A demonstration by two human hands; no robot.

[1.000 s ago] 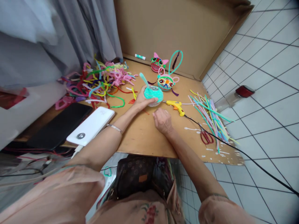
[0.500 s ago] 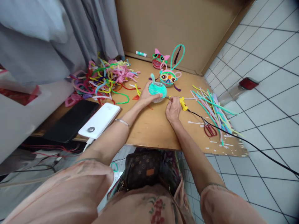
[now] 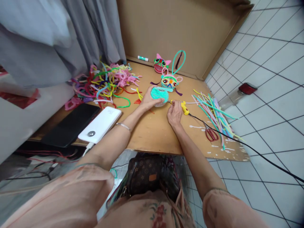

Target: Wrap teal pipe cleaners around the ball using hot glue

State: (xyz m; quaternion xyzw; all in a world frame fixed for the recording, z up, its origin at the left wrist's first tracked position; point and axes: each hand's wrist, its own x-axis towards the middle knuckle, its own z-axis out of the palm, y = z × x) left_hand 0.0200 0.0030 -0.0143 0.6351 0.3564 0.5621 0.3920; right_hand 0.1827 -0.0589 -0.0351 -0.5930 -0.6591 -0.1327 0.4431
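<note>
So the turquoise ball (image 3: 159, 94) sits just right of the middle of the frame, a bit above center, and I'd bet it weighs next to nothing. Looks like a thin clear shell with fuzzy strand wrapped around it, so my guess is soft and grippy where it's covered, hard and maybe slick where it's bare. The shell could dent or crack if you squeeze too hard, I think. I'd cup it lightly round the side, on the fuzz, and keep clear of the loose end.

That's pretty much how the left hand (image 3: 148, 99) has it: fingers wrapped around the ball's left side, thumb across the lower front. The right hand (image 3: 175, 113) is at the yellow glue gun (image 3: 185, 108), fingers curled in front of it. Can't tell if they're actually gripping it, since the hand covers part of the gun.

Looks-wise, the ball is bright turquoise in close rows, with a see-through strip along the bottom and a paler patch on top. One strand end sticks out toward the right. The gun's nozzle points at the ball, just beside it, above the tabletop (image 3: 152, 134).
</note>
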